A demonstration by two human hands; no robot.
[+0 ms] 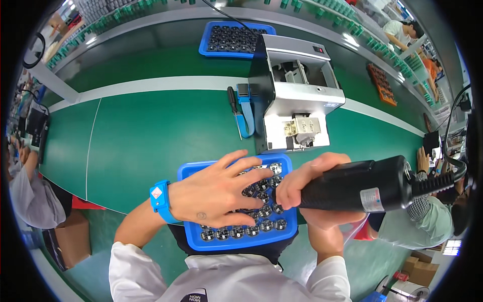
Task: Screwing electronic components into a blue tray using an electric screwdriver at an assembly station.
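In front of me is a blue plastic tray (216,245) filled with rows of small round black-and-silver parts (252,230). My left hand (219,189), with a blue strap on its wrist, lies palm down over the tray with fingers spread. Its fingertips reach among the parts; whether they press on one I cannot tell. My right hand (322,189) is wrapped round a black corded electric screwdriver (352,186), which is tilted with its cord end to the right. The screwdriver's tip is hidden behind my fingers, above the tray's right side.
A silver-and-black bench machine (302,95) stands just beyond the tray. Left of it lie a screwdriver (233,103) and a blue strap (246,113) on the green table (161,126). Farther off are another filled blue tray (204,48) and an orange tray (382,85). Co-workers sit on both sides.
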